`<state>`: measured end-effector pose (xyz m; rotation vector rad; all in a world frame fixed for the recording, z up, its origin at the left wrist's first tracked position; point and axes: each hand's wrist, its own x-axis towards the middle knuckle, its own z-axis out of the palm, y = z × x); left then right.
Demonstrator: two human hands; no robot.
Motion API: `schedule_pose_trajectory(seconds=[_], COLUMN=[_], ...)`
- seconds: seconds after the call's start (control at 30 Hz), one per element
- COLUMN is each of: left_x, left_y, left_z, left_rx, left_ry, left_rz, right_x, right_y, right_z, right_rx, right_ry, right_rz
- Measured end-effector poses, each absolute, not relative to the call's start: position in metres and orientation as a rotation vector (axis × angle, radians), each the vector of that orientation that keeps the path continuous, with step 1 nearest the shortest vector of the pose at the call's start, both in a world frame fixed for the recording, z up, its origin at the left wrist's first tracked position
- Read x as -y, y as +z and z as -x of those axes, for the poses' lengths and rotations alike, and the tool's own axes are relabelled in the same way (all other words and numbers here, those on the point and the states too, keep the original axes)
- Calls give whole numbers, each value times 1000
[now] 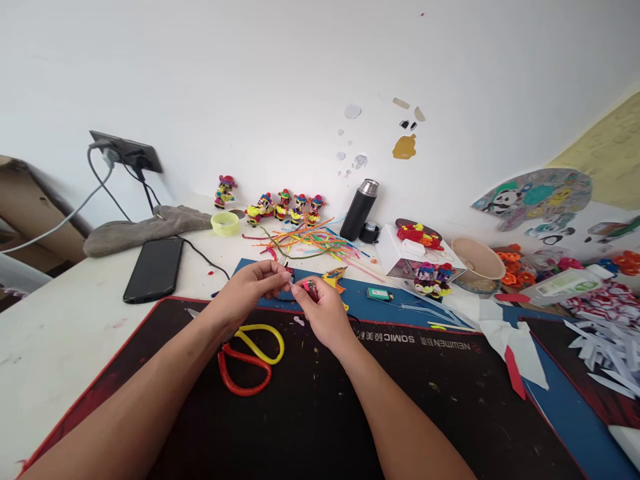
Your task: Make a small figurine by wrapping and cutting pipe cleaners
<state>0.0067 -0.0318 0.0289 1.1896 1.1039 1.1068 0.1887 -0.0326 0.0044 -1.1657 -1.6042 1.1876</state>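
Observation:
My left hand (261, 283) and my right hand (325, 313) meet above the back edge of the dark mat, fingertips almost touching. The left fingers pinch something small and pale that I cannot make out. Closed in my right fingers is a small pinkish-red piece (310, 288), partly hidden by them. Scissors (251, 360) with one yellow and one red handle lie on the mat beneath my left wrist. Just behind my right hand is a yellow tool with a pointed tip (334, 277), perhaps a glue gun. A tiny white piece (299, 321) lies below the hands.
Colourful fuzzy stems (320, 241) are heaped behind the hands, with several small figurines (283, 205) along the wall. A black flask (359, 210) leans near a white box (393, 250). At left are a phone (153, 270) and driftwood (147, 230); paper strips (607, 350) lie right.

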Motion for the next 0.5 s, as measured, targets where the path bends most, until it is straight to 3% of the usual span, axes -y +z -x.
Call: schedule_pose_trajectory(seconds=[0.5], left_x=[32], left_y=[23], left_z=[-10], left_rx=[-1096], left_ry=[1077], left_rz=[-1198], right_x=[34], right_y=[9], right_z=[-188], right_rx=[1590], right_ry=[1104], right_rz=[1180])
